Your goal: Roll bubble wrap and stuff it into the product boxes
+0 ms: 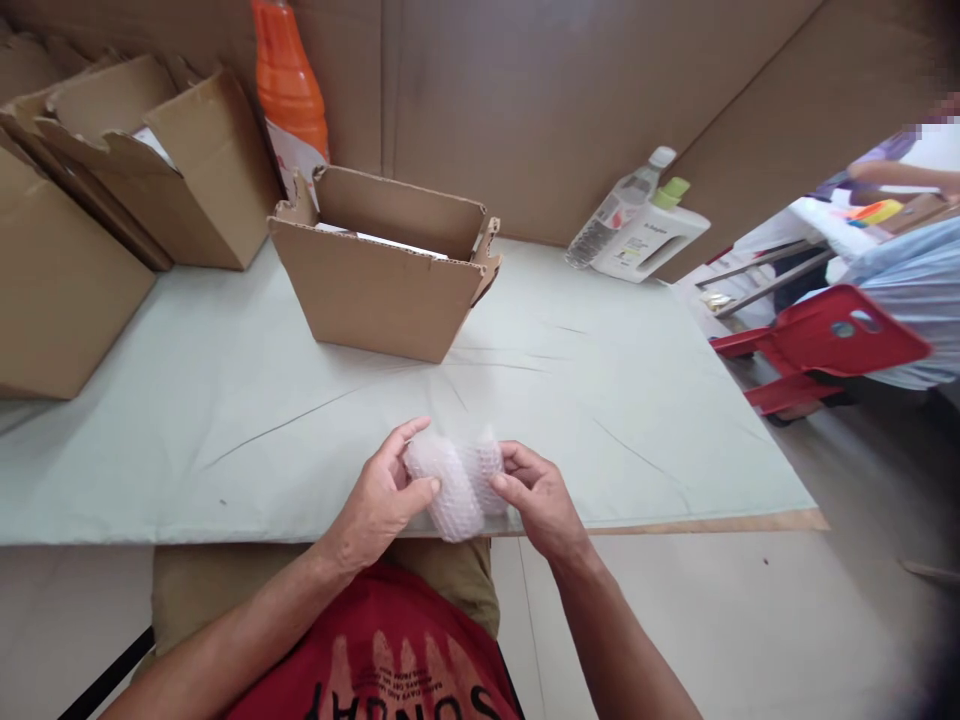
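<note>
Near the front edge of the table, both my hands hold a piece of bubble wrap [450, 490]. It looks folded or rolled, with two rounded parts side by side; whether anything lies inside cannot be made out. My left hand [385, 492] grips its left part, thumb in front and fingers behind. On the other side, my right hand [541, 492] pinches the right part between thumb and fingers. Beyond the hands stands an open cardboard box [375, 290] with some white material showing inside.
More cardboard boxes [217, 180] stand at the left. An orange bottle [292, 80] is behind the middle box. A clear bottle [615, 215] and a white jug [652, 240] stand back right. Off the table's right side are a red chair [847, 335] and a seated person.
</note>
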